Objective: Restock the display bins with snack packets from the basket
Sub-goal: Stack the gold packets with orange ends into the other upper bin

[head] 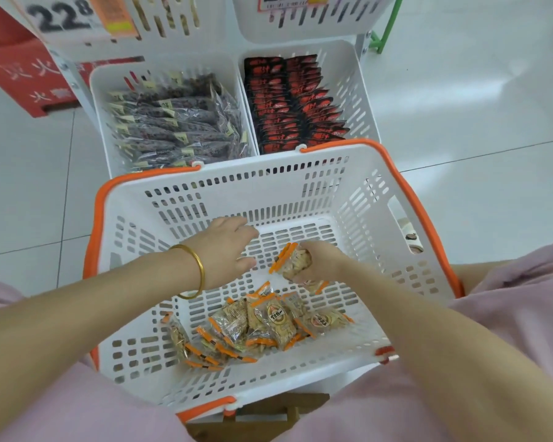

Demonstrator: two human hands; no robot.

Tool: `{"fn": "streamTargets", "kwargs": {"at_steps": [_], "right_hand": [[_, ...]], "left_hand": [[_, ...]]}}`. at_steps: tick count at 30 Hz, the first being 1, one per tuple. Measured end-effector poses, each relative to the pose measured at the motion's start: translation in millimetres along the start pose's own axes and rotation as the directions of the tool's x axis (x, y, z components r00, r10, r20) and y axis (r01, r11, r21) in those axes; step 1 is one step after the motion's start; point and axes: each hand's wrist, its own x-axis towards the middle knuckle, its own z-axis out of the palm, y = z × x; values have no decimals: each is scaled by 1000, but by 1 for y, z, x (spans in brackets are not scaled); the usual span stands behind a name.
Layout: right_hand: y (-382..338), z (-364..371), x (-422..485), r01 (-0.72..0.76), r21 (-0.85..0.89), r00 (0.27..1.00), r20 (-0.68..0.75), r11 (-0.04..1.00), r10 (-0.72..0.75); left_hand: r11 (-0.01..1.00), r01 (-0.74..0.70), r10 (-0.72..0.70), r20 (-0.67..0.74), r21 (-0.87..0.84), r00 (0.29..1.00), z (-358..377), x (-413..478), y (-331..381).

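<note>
You stand on a floor (460,122) of glossy white tiles with thin grey joints; soft light reflects off it at your right. At upper left, note a red cabinet (20,78) bearing white characters. At upper right, a green metal frame (388,23) stands on the tiles. A wooden stool (262,419) shows at the bottom edge

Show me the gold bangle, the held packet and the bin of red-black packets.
gold bangle (201,269): head view, on its outer curve at the wrist.
held packet (296,261): head view, on its clear middle.
red-black packet bin (351,90): head view, on its slotted right wall.
</note>
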Motion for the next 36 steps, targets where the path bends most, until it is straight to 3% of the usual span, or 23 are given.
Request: {"fn": "streamTargets", "kwargs": {"at_steps": [2, 3, 4, 6, 7, 8, 12, 15, 19, 21, 24, 29, 31, 33, 35, 36], "right_hand": [[-31, -37, -7, 46, 246, 998, -64, 968, -31], [-49, -59, -13, 91, 330, 994, -91, 940, -65], [-66, -79, -20, 135, 406, 989, -112, 904, -97], [-99, -117, -34, 220, 528, 975, -150, 821, -165], [-113, -131, -39, 261, 571, 965, -167, 778, -201], [-124, -143, -43, 294, 611, 956, -175, 735, -236], [-146, -162, -49, 305, 771, 943, -163, 559, -291], [-149, -161, -45, 203, 879, 966, -108, 432, -234], [-156, -167, -34, 110, 927, 989, -66, 359, -133], [-159, -173, -30, 112, 919, 994, -98, 379, -56], [-152, -187, -31, 146, 902, 976, -199, 405, 90], [-144, -193, -32, 144, 972, 955, -186, 187, 230], [-147, -188, -32, 102, 992, 961, -119, 79, 251], [-152, -183, -31, 66, 997, 979, -58, -31, 195], [-155, -183, -34, 62, 988, 994, -48, -140, 102], [-156, -184, -36, 69, 982, 997, -61, -176, 49]], "left_hand": [[981, 52, -65, -62, -188, 996, -16, -1, -1], [935, 98, -133, -81, -340, 988, -27, -1, -3], [824, 149, -225, -73, -547, 972, -39, -2, -6], [354, 195, -346, 66, -915, 936, -70, -8, -13], [139, 173, -325, 120, -975, 938, -86, -14, -17], [47, 146, -284, 127, -988, 950, -98, -18, -21], [120, -51, -163, -71, -991, 984, -127, -23, -24], [143, -112, -198, -139, -983, 970, -128, -13, -24], [144, -86, -256, -121, -986, 959, -132, -1, -30], [138, -130, -268, -164, -982, 949, -138, 0, -33], [172, -189, -353, -239, -967, 904, -148, 0, -38], [280, -326, -503, -427, -903, 751, -156, 4, -43], [500, -452, -406, -661, -739, 632, -155, 2, -40], [737, -510, -151, -844, -443, 514, -149, -1, -35], [829, -528, 103, -877, -185, 470, -140, 1, -33], [846, -523, 190, -856, -106, 480, -135, 3, -33]]}}
